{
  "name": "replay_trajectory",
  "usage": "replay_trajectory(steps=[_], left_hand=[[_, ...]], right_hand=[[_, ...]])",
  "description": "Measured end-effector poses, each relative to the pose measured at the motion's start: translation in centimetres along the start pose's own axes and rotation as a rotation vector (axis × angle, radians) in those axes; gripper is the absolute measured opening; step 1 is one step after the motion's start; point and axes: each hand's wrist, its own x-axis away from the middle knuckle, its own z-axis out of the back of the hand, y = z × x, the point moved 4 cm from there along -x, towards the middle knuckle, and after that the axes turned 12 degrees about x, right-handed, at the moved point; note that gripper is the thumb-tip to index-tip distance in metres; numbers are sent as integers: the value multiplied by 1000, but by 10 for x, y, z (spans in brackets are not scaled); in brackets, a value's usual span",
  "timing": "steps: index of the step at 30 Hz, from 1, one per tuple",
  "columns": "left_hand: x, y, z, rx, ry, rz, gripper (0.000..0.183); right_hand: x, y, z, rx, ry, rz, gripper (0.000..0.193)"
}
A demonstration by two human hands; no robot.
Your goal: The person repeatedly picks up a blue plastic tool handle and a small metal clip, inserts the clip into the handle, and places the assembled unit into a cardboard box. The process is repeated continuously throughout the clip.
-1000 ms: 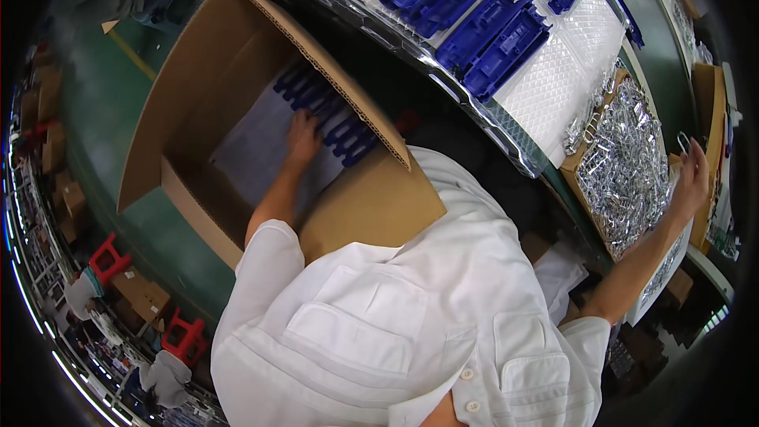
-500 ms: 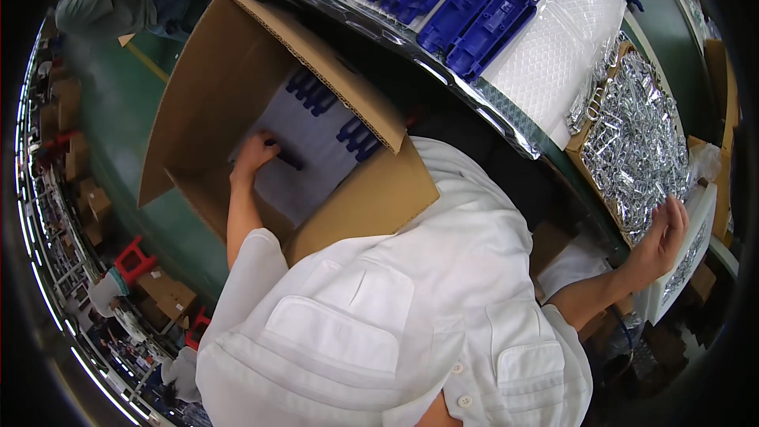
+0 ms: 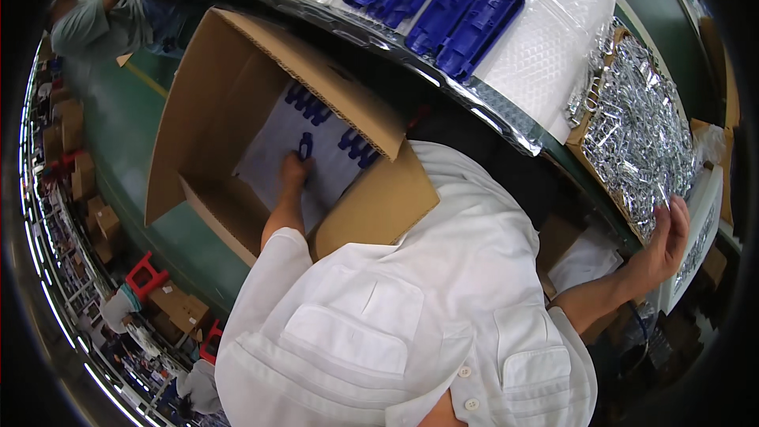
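Note:
My left hand [image 3: 295,171] reaches down into an open cardboard box [image 3: 371,213] and is closed on a small dark blue plastic part [image 3: 306,145]. The held part is over a pale sheet [image 3: 261,146] at the bottom of the box. Beyond it, two groups of similar blue parts [image 3: 307,103] lie in rows on that sheet, one partly behind the box flap. At the far right, my right hand [image 3: 666,245] is beside a pile of shiny metal clips [image 3: 640,134], its fingers loosely bent and apart, with nothing visible in them.
Long blue plastic housings [image 3: 481,24] lie on a white quilted mat [image 3: 538,55] on the workbench ahead. A white tray [image 3: 696,229] with metal pieces stands beside my right hand. Another person's sleeve [image 3: 103,24] is at upper left. Red stools [image 3: 146,278] and cartons stand farther left.
My left hand has moved right inside the box, and the blue part now points away from me near the rows. My right hand stays nearly in place by the metal clips.

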Motion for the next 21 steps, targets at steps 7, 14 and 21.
replay_trajectory(steps=[7,14,21], left_hand=[[-20,-38,38,437,215,147,61],[67,152,160,1236,433,-206,38],[216,378,168,1464,-478,-513,44]], right_hand=[[5,-34,-42,-356,-154,-221,22],[6,-48,-64,-641,-282,-237,18],[16,-75,-66,-658,-333,-196,26]])
